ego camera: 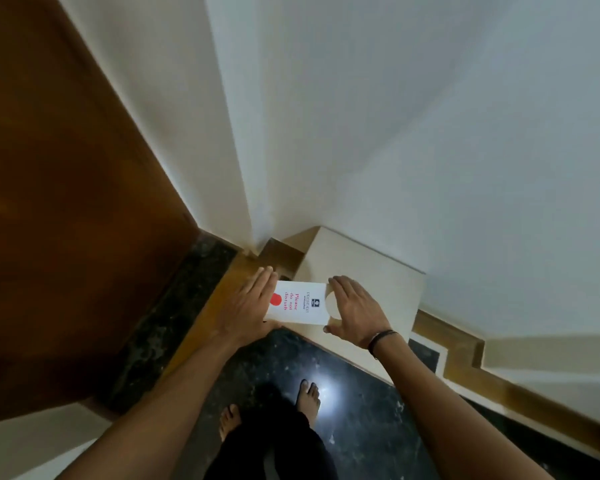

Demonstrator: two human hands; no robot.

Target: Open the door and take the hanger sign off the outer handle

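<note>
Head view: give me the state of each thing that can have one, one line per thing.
hanger sign: off any handle, held flat between both hands, "Please do not disturb" side up, round hook cutout toward the right hand.
left hand: gripping the sign's red-dot end.
right hand: gripping the cutout end; dark band on the wrist.
wooden door: at left; handle out of view, cannot tell if shut.

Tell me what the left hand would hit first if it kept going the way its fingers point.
The left hand, which holds one end of the sign, points forward and down toward the corner. It would probably meet the wooden skirting at the foot of the white wall first, though depth is hard to judge.
</note>
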